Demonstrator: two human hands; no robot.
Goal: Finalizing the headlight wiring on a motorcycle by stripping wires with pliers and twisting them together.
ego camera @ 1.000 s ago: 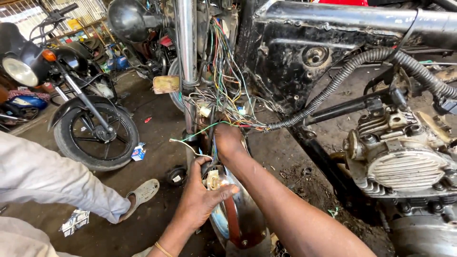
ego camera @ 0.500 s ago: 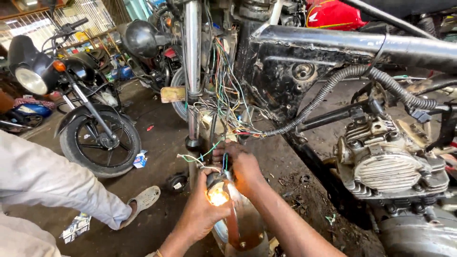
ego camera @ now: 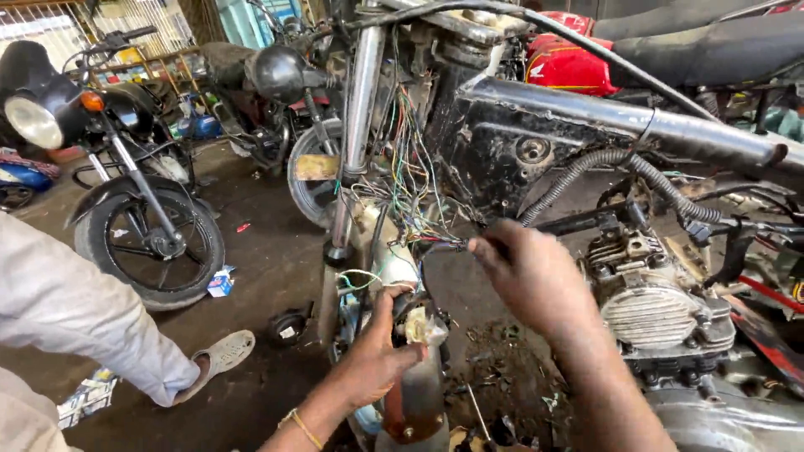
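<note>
1. The wiring job looks mid-way, as I judge it: the motorcycle's wire loom [ego camera: 402,180] hangs loose and uncovered beside the front fork tube [ego camera: 358,125], nothing taped or tucked away, and no headlamp sits at the front of this bike.
2. The left hand [ego camera: 377,360] is clenched around a small pale connector piece [ego camera: 423,326] with wires running up from it, held low in front of the chrome front mudguard [ego camera: 414,393].
3. The right hand [ego camera: 523,272] is up and to the right of the left, its fingers pinched on a thin dark wire end [ego camera: 448,244] coming out of the loom.
4. The two hands are apart; the loom lies just above the left hand and level with the right hand's fingertips.
5. The engine [ego camera: 649,293] sits just right of the right hand; another person's sandalled foot [ego camera: 222,356] rests left of the left hand.
</note>
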